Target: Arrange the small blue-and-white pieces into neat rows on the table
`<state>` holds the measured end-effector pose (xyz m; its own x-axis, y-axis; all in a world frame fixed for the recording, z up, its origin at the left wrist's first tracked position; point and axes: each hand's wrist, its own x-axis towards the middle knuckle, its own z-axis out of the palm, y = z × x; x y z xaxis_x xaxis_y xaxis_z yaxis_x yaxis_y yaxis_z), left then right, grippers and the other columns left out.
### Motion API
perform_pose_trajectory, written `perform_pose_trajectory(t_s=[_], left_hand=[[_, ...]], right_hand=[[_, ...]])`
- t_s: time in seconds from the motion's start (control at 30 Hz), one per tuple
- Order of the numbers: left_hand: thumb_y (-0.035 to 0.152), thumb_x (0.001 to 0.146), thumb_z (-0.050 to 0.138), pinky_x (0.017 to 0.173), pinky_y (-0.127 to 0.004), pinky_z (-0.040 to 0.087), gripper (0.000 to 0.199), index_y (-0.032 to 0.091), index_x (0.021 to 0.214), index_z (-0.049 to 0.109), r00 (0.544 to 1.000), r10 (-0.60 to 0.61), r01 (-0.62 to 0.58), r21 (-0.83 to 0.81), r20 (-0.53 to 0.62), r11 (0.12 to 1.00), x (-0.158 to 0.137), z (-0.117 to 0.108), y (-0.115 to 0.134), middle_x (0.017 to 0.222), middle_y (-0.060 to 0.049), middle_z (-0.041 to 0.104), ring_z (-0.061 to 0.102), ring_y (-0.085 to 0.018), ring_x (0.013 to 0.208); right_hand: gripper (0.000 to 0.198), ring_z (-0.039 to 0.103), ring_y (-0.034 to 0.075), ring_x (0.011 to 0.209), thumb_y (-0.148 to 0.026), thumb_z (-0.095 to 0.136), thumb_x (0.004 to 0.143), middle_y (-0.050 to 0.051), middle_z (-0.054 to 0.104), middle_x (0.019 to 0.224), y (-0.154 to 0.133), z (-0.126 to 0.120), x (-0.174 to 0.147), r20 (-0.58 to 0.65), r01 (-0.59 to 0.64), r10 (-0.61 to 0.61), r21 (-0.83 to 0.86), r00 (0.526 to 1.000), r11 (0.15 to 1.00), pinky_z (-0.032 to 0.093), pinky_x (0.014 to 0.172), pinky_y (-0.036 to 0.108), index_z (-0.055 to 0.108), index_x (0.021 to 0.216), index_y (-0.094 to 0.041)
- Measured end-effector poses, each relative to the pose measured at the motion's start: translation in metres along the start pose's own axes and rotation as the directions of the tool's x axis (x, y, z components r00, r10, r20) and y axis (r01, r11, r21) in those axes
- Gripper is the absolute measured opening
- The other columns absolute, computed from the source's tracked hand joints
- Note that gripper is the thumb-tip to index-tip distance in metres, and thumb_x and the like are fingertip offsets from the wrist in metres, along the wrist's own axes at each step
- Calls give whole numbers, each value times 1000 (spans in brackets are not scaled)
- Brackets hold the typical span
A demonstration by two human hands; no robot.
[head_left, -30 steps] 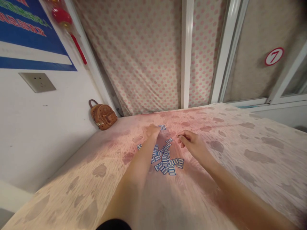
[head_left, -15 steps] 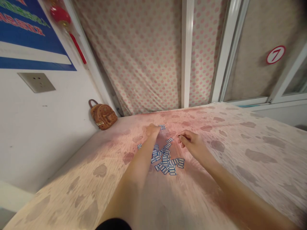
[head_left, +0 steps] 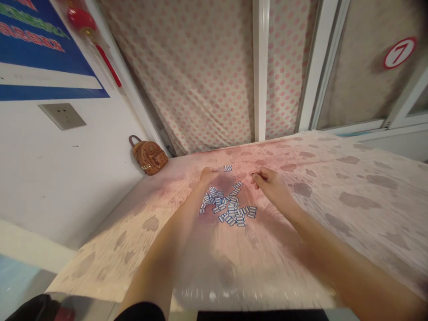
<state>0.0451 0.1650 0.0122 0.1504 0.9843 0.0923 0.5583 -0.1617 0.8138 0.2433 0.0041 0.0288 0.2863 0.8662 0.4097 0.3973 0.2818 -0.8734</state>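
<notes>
A loose pile of small white tiles with blue edges (head_left: 231, 208) lies on the cloth between my forearms. Beyond it, a neat little group of the same tiles (head_left: 228, 168) sits in short rows. My left hand (head_left: 207, 174) is just left of that group, apart from it; its fingers are mostly hidden and blurred. To the right of the group, my right hand (head_left: 266, 179) hovers low with thumb and forefinger pressed together. Whatever might be in that pinch is too small to make out.
A patterned pinkish cloth (head_left: 334, 200) covers the table. Against the wall at the back left leans a small brown backpack-shaped bag (head_left: 151, 157). Behind the table hangs a dotted curtain (head_left: 200, 80). A dark flat object (head_left: 261, 315) shows at the near edge.
My left hand has drawn back left from the small tile group, uncovering it and the left part of the pile. My right hand stays pinched. The view has shifted slightly.
</notes>
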Motion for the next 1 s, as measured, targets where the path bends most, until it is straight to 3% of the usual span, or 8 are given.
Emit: perform_pose_trajectory(t_s=[0.1,0.23,0.47,0.57,0.63,0.87,1.0], left_hand=[[36,70,74,56,-21,36,25,17,59,63,994,52,-55,24,92,998,-21,0,-1,53,4,53,54,-13,62],[43,67,77,51,-22,32,39,18,47,54,971,168,-191,128,170,973,-35,17,6,44,5,42,46,-11,52],[44,61,82,49,-25,37,33,19,52,62,978,21,-81,282,209,956,-34,40,19,43,1,55,54,-16,47],[40,64,80,47,-24,37,30,18,54,62,957,-36,-31,226,288,974,-34,42,18,41,2,54,52,-14,42],[36,66,78,48,-23,37,27,18,55,61,959,-27,-28,188,282,982,-33,42,18,40,3,52,51,-12,41],[20,68,75,57,-21,41,11,15,67,65,983,147,-149,3,112,989,-38,25,28,59,2,63,58,-12,58],[27,67,78,62,-23,45,18,13,73,68,931,282,-219,-265,230,939,-70,8,36,65,-2,67,60,-12,60]], right_hand=[[15,57,16,57,-29,49,82,2,65,66,3,-1,3,-9,-28,28,-27,1000,999,41,57,30,58,75,-20],[14,59,16,59,-29,49,82,2,65,68,9,-2,7,-19,-24,24,-35,1000,999,43,59,30,57,74,-21],[15,59,16,60,-28,48,83,2,64,67,8,0,6,-22,6,-7,-75,1000,997,42,58,29,56,72,-21],[15,59,16,61,-27,48,82,3,64,67,6,1,5,-2,26,-26,-74,1000,997,43,58,29,56,70,-22],[14,59,16,62,-28,48,81,3,64,68,6,2,4,0,29,-29,-68,1000,997,43,59,29,57,71,-21],[11,59,16,67,-29,52,80,3,65,74,8,4,2,13,12,-11,-53,1000,999,45,63,29,60,81,-21],[12,60,17,69,-29,58,77,3,66,78,8,8,-2,69,6,-2,-64,998,998,44,64,29,63,85,-21]])
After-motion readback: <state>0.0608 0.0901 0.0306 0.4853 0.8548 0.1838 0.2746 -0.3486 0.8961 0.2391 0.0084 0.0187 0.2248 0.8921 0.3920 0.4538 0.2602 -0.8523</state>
